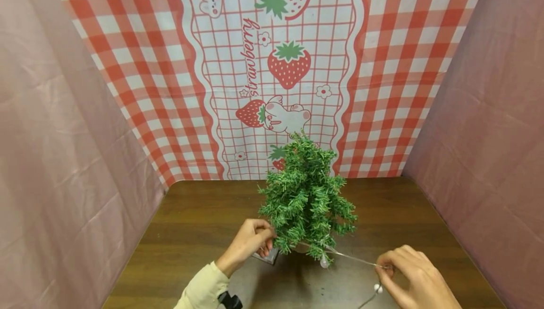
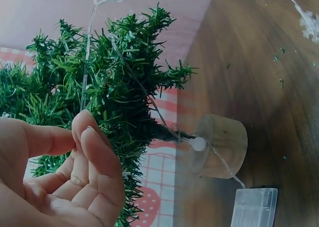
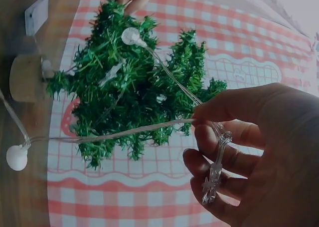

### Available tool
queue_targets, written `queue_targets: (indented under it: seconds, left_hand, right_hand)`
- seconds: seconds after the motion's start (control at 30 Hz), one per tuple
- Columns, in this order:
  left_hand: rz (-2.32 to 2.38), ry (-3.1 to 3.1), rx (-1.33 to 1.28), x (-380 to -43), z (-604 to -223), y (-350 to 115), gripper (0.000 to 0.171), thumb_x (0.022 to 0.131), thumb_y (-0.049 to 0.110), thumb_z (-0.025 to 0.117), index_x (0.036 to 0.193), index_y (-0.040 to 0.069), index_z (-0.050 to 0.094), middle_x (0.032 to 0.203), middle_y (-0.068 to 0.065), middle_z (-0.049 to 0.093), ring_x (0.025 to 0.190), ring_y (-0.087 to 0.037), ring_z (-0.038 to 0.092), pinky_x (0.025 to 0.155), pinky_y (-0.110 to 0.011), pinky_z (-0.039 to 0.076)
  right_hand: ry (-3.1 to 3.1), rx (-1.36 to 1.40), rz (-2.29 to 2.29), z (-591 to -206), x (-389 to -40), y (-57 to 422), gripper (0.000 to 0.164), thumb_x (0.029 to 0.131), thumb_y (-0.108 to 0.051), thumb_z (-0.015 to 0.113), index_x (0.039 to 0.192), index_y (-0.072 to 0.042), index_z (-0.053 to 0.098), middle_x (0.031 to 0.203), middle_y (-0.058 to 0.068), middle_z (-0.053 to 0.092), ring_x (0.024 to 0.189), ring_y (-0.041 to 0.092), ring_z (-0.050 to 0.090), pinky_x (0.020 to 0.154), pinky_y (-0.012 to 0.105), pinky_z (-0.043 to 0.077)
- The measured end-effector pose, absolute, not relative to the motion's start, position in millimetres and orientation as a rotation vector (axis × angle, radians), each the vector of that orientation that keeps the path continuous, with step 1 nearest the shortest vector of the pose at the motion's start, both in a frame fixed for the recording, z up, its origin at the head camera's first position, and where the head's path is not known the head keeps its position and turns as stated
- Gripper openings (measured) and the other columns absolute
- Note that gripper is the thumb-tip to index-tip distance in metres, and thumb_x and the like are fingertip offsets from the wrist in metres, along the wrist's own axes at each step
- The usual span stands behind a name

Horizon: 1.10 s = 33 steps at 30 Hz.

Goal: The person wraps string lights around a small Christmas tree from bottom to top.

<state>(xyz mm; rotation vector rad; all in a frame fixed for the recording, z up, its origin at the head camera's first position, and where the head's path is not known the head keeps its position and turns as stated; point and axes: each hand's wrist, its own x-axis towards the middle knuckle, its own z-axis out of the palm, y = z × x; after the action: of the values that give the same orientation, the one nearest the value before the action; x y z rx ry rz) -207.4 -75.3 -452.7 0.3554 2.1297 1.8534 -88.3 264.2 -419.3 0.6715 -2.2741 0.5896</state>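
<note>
A small artificial Christmas tree (image 1: 306,195) stands on the table, its round wooden base (image 2: 227,144) showing in the left wrist view. My left hand (image 1: 250,243) is at the lower left branches, thumb and forefinger pinching the clear wire of the string lights (image 2: 86,77). On the right, my right hand (image 1: 414,278) pinches the same string between thumb and fingers, off to the tree's side. The wire (image 1: 357,258) stretches from there to the lower branches. A round bulb (image 1: 324,261) hangs at the front of the tree. Snowflake-like pieces sit among the branches.
A clear battery box (image 2: 254,207) lies beside the base, joined to it by a thin wire. A loose length with a white bulb (image 1: 378,288) trails below my right hand. Behind the wooden table (image 1: 191,214) hangs a checked strawberry cloth (image 1: 382,63), with pink curtains either side.
</note>
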Motion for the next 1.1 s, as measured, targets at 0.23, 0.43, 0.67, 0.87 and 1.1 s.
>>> queue_targets:
  seconds: [0.23,0.43,0.67,0.87,1.1]
  left_hand:
    - [1.719,2.454,0.526,-202.1,-451.3,-72.0,0.009,0.091,-0.001,0.056,0.095,-0.002,0.065,0.062,-0.01,0.063,0.043,-0.012,0.056,0.041,-0.031,0.052]
    - [1.563,2.83,0.649,-196.5,-454.2,-67.9,0.008,0.09,-0.001,0.062,0.093,0.006,0.065,0.067,-0.003,0.066,0.046,-0.002,0.056,0.042,-0.022,0.049]
    - [1.487,3.011,0.74,-189.3,-449.4,-65.1,0.006,0.092,0.005,0.065,0.095,0.01,0.065,0.069,0.004,0.067,0.054,0.002,0.057,0.05,-0.018,0.048]
    - [1.458,3.044,0.767,-182.9,-446.7,-65.2,0.005,0.093,0.006,0.064,0.095,0.01,0.065,0.068,0.006,0.067,0.054,0.004,0.056,0.051,-0.016,0.048]
    - [1.507,3.018,0.757,-175.4,-443.3,-65.3,0.007,0.092,0.005,0.066,0.092,0.011,0.065,0.068,0.006,0.066,0.053,0.002,0.056,0.049,-0.018,0.048]
  right_hand:
    - [-2.202,0.582,0.431,-412.6,-97.3,266.2,0.053,0.101,-0.057,0.035,0.077,-0.021,0.067,0.083,-0.012,0.062,0.084,0.015,0.055,0.075,0.032,0.037]
    - [-2.212,0.517,0.421,-408.1,-99.7,264.4,0.061,0.102,-0.058,0.032,0.075,-0.017,0.068,0.097,0.004,0.066,0.1,0.031,0.054,0.078,0.056,0.037]
    - [-2.138,0.47,0.39,-406.5,-104.4,266.1,0.061,0.103,-0.051,0.037,0.077,-0.01,0.072,0.08,0.004,0.055,0.079,0.026,0.048,0.073,0.033,0.034]
    - [-2.21,0.389,0.402,-411.1,-107.5,266.5,0.028,0.098,-0.031,0.056,0.091,-0.009,0.073,0.063,-0.012,0.057,0.052,-0.006,0.037,0.043,0.014,0.032]
    - [-2.241,0.288,0.537,-422.4,-115.3,265.1,0.025,0.081,0.006,0.071,0.104,0.0,0.064,0.063,-0.003,0.063,0.046,-0.011,0.041,0.038,0.013,0.034]
